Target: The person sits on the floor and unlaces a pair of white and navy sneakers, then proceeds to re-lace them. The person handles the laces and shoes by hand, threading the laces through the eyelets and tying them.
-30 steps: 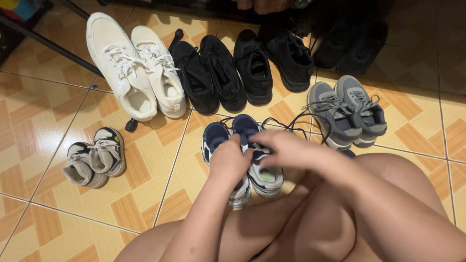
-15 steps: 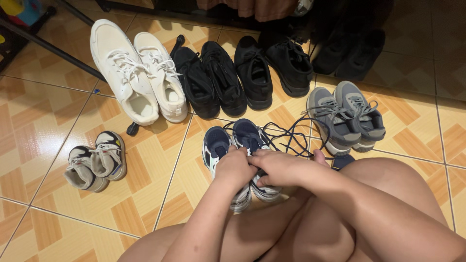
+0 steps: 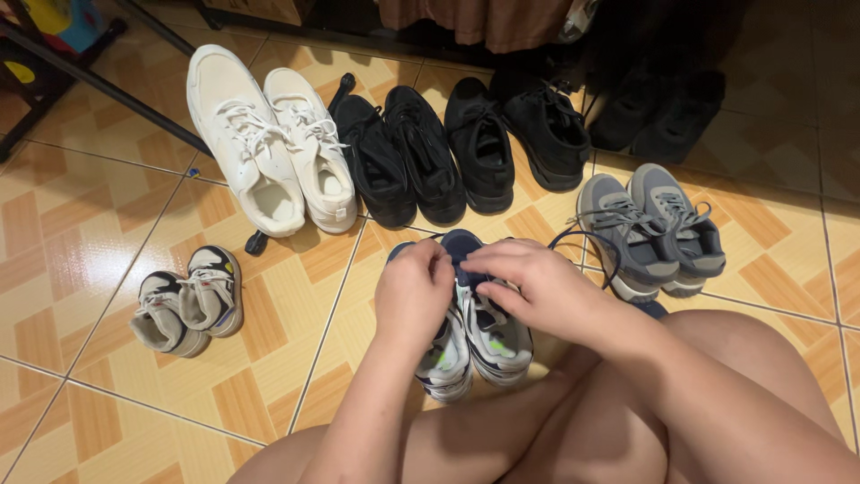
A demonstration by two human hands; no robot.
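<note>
While we crouch over the tiled floor (image 3: 81,224), both our hands work at the navy and white sneakers (image 3: 475,336), which lie side by side on the tiles just in front of our knees. Our left hand (image 3: 414,291) is curled over the tongue of the left shoe, and our right hand (image 3: 528,282) pinches at the laces of the right shoe; both grips are narrow, closed on lace or tongue, though we cannot tell exactly which strands each one has. A loose dark lace (image 3: 587,246) loops out from under the right hand toward the grey sneakers (image 3: 649,229). Beyond our hands, toward the far edge of the floor, stand the white sneakers (image 3: 269,143) and two black pairs (image 3: 448,148). Small toddler shoes (image 3: 188,300) sit well apart to the left.
</note>
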